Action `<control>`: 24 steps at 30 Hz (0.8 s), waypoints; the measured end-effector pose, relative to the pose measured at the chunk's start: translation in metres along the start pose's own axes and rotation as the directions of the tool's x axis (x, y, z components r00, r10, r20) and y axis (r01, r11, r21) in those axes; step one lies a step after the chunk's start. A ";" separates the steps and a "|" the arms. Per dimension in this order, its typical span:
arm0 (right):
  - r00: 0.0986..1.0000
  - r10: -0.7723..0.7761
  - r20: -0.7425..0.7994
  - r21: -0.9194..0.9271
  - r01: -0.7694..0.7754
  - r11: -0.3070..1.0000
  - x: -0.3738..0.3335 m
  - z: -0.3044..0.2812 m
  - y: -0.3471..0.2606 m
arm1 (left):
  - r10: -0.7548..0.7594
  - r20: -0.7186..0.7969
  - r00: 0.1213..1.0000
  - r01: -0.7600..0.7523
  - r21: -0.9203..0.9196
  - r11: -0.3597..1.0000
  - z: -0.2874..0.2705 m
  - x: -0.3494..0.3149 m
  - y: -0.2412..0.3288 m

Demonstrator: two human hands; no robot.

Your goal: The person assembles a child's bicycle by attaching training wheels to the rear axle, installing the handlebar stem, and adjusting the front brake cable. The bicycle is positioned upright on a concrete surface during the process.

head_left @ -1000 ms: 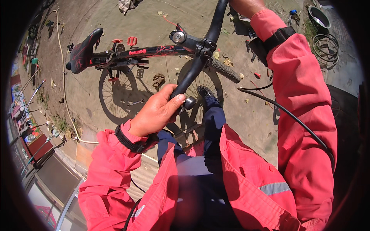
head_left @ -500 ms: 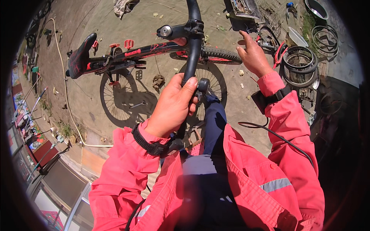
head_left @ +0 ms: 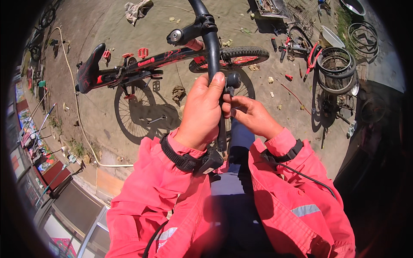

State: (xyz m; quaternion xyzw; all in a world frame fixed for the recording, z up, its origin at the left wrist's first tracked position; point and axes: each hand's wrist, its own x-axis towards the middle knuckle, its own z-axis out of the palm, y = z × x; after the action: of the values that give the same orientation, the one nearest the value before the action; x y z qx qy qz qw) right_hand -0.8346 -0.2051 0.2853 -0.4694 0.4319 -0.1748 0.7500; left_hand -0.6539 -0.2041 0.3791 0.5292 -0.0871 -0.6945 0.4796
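Observation:
A black bicycle handlebar runs up the middle, part of a black and red bicycle. My left hand is wrapped round the bar, its thumb along the top. Beside that thumb sits a small round black fitting that looks like a bell, with a dark clamp-like piece under it. My right hand is closed just below this piece, thumb and fingers pinched together against the bar. What lies between those fingertips is hidden.
Red-handled cutters and loose tools lie on the ground to the right, near stacked wheel rims. A toolbox stands at the far right. A pale hose crosses the left side. A rag lies far off.
My right hand has come from the far right, fingers apart, in to the handlebar and closed beside the left. The handlebar has shifted slightly left. My left hand keeps its hold.

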 end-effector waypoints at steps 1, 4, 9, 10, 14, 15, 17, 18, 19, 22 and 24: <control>0.994 0.049 0.101 0.095 -0.059 0.994 -0.013 0.002 -0.010 | 0.002 -0.016 1.000 -0.003 -0.019 1.000 0.004 0.001 0.000; 0.936 0.159 0.312 0.228 -0.237 0.944 -0.037 0.009 -0.037 | -0.010 -0.042 0.999 0.007 -0.068 0.998 0.012 0.004 0.003; 0.919 0.166 0.356 0.304 -0.282 0.910 -0.046 0.021 -0.062 | 0.005 -0.041 0.999 -0.009 -0.084 0.996 0.015 0.007 0.007; 0.925 0.144 0.351 0.313 -0.261 0.913 -0.047 0.024 -0.063 | -0.001 -0.041 0.999 -0.002 -0.085 0.996 0.014 0.006 0.007; 0.919 0.224 0.325 0.342 -0.334 0.878 -0.047 0.038 -0.064 | 0.009 -0.017 1.000 -0.010 -0.057 0.998 0.008 0.006 0.006; 0.909 0.251 0.332 0.372 -0.371 0.851 -0.047 0.041 -0.064 | 0.014 -0.006 1.000 -0.015 -0.045 0.999 0.006 0.006 0.005; 0.911 0.255 0.325 0.370 -0.371 0.852 -0.046 0.047 -0.063 | 0.021 0.022 1.000 -0.020 -0.031 0.999 0.000 0.006 0.005; 0.906 0.242 0.347 0.417 -0.380 0.826 -0.045 0.049 -0.063 | 0.023 0.038 0.999 -0.022 -0.030 0.999 -0.004 0.006 0.006; 0.915 0.240 0.324 0.364 -0.355 0.861 -0.044 0.051 -0.062 | 0.021 0.051 0.998 -0.019 -0.030 0.999 -0.006 0.006 0.006; 0.919 0.206 0.336 0.328 -0.319 0.889 -0.041 0.055 -0.061 | 0.048 0.061 0.997 -0.047 -0.012 0.999 -0.012 0.005 0.005; 0.910 0.198 0.365 0.351 -0.332 0.876 -0.041 0.055 -0.061 | 0.031 0.071 0.997 -0.029 -0.033 0.999 -0.017 0.005 0.006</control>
State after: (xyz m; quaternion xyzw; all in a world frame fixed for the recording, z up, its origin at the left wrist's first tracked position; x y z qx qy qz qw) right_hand -0.8040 -0.1774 0.3675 -0.2612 0.3206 -0.0767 0.9073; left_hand -0.6369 -0.2042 0.3727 0.4950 -0.1010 -0.7068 0.4951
